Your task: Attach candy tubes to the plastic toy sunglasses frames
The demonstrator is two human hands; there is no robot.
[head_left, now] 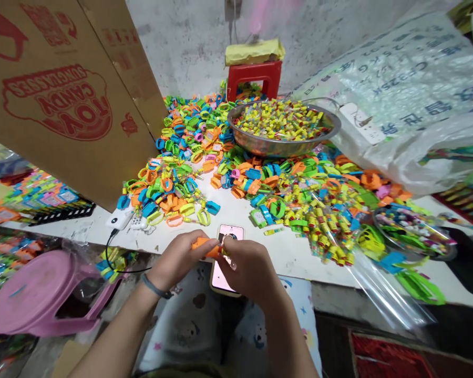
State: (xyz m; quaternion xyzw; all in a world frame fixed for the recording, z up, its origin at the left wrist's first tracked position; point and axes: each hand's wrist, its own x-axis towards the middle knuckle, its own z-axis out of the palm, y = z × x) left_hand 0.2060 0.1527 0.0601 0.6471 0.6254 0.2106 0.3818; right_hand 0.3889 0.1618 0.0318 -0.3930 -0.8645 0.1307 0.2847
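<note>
Both hands (216,262) pinch orange piece (205,247) over cluttered white table (291,252).

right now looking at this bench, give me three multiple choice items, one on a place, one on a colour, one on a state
1. Where does the metal bowl of small yellow pieces stand?
A. at the back of the table, in front of the red stool
B. on the pink stool
C. on the person's lap

2. What colour is the small plastic piece between the hands?
A. blue
B. orange
C. white

3. How is the phone lying?
A. upright against the wall
B. inside the cardboard box
C. flat at the near table edge, partly under the hands

Answers:
1 A, the bowl sits among the coloured pieces just before the red stool.
2 B, the left hand and right hand pinch an orange piece.
3 C, its pink body lies flat and juts over the edge beneath the fingers.
</note>
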